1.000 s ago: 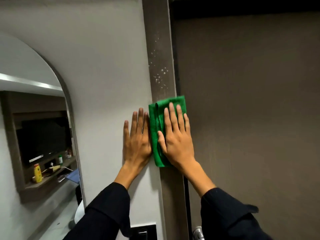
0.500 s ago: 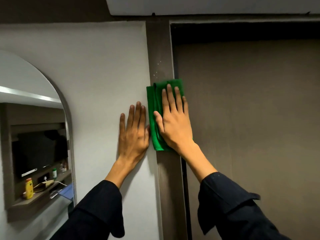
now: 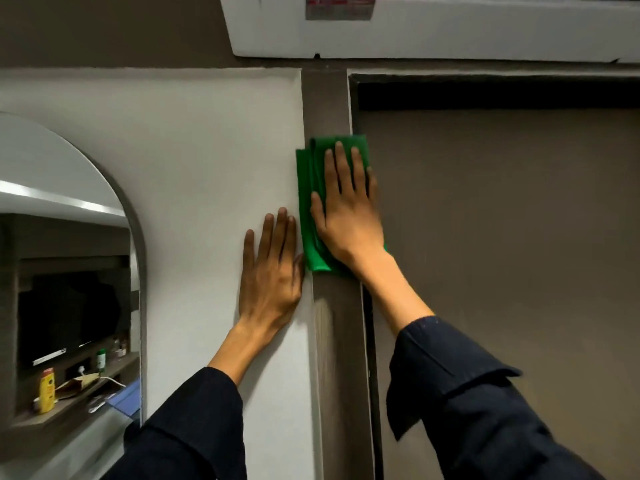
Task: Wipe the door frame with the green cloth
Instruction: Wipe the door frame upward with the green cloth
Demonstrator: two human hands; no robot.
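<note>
A folded green cloth (image 3: 308, 188) lies flat against the upright brown door frame (image 3: 325, 105), not far below the frame's top corner. My right hand (image 3: 346, 216) presses on the cloth with its fingers spread and pointing up. Beside it, my left hand (image 3: 272, 271) rests flat on the white wall (image 3: 207, 150), just left of the frame, holding nothing. Both arms wear dark sleeves.
The brown door (image 3: 502, 254) fills the right side. A white panel (image 3: 433, 26) with a red label hangs above the frame. At the left an arched mirror (image 3: 62, 202) reflects a shelf with a yellow bottle (image 3: 46, 389) and small items.
My right hand has slid the green cloth up the frame, over the speckled patch, toward the top corner. My left hand stays flat on the wall. The view has tilted upward.
</note>
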